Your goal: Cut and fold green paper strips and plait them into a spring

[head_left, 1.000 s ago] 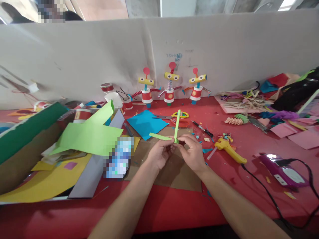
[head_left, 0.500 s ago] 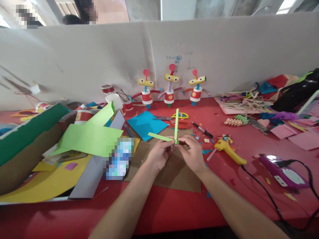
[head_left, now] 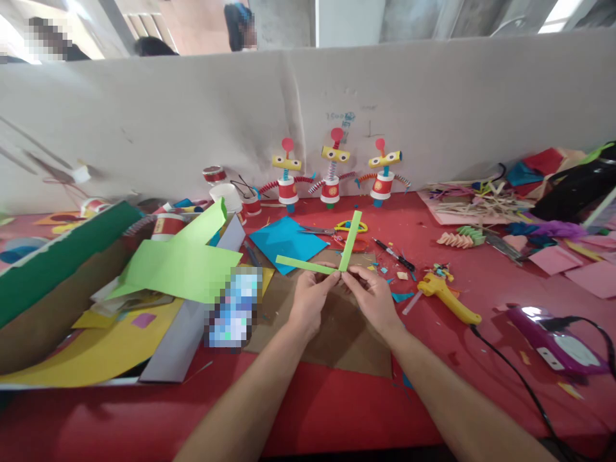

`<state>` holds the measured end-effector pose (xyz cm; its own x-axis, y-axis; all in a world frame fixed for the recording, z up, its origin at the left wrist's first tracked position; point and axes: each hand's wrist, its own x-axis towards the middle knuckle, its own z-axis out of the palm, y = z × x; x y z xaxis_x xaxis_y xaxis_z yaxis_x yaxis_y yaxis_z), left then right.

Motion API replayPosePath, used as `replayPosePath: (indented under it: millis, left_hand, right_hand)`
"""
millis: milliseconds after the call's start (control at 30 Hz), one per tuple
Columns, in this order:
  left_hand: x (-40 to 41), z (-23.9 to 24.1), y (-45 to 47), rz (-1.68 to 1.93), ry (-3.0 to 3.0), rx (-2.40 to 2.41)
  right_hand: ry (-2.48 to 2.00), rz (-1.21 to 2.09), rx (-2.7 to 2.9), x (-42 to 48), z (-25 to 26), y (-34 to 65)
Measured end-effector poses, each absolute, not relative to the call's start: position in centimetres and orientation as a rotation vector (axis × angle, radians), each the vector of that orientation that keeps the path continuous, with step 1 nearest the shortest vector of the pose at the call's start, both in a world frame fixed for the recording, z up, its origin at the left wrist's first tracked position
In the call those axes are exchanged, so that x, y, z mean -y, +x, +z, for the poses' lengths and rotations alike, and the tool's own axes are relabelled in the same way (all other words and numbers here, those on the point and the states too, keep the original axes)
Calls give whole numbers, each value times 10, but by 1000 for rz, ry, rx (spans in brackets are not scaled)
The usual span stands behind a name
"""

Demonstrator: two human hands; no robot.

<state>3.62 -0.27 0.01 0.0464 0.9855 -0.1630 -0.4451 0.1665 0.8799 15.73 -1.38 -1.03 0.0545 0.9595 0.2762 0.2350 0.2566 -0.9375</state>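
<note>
Two light green paper strips meet between my fingertips, one pointing up and away, the other out to the left. My left hand pinches them where they join. Against it, my right hand pinches the same joint from the right side. The fingers hide how the strips overlap. Both hands are held over a brown cardboard sheet. Behind them lie a blue paper sheet and yellow-handled scissors. To the right of my right hand rests a yellow hot glue gun.
Three paper-cup figures stand along a white partition. A box with green paper fills the left, beside a blurred phone. At right are a pen, a purple power socket with a black cord, and paper scraps.
The upright strip has turned to show its flat face and now leans right. My fingers have shifted at the joint. The view has moved slightly; a person behind the partition has moved right.
</note>
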Motion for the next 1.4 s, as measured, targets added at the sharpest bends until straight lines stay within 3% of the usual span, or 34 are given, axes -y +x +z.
replayPosePath:
  millis: [300, 967, 1400]
  left_hand:
    - [5, 2, 38, 1202, 852, -969]
    - [7, 7, 37, 1181, 922, -965]
    - [-5, 2, 26, 1159, 770, -1020]
  right_hand:
    - [-1154, 1025, 1226, 14, -13, 154]
    - [-1242, 967, 1193, 14, -10, 156]
    - [-1090, 1150, 854, 5, -20, 159]
